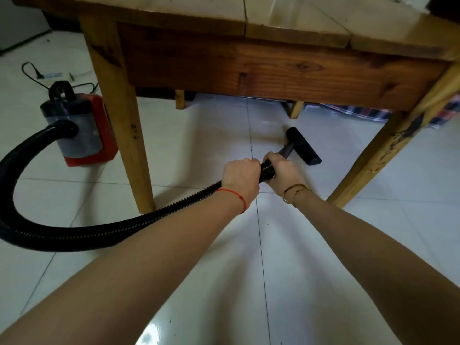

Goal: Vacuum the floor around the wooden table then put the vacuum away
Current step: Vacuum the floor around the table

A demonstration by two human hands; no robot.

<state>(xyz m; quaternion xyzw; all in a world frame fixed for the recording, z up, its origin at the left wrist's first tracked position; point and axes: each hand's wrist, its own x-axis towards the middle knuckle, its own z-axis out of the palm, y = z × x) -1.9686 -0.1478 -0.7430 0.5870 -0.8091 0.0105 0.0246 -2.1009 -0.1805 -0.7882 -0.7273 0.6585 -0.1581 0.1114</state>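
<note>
Both arms reach forward under the wooden table (pixel 273 68). My left hand (pixel 240 176) and my right hand (pixel 282 170) both grip the ribbed black hose (pixel 99 231) close to its front end. Just beyond my right hand a short black tube leads to the black floor nozzle (pixel 302 145), which rests flat on the white tiled floor (pixel 311 257) beneath the table. The hose loops back to the left and joins the red and grey vacuum body (pixel 82 125), standing on the floor left of the table's near left leg (pixel 124 125).
The table's near right leg (pixel 388 150) slants down on the right. A black cord runs from the vacuum to a white power strip (pixel 56 75) at the far left. A checked cloth (pixel 368 113) lies on the floor behind the table.
</note>
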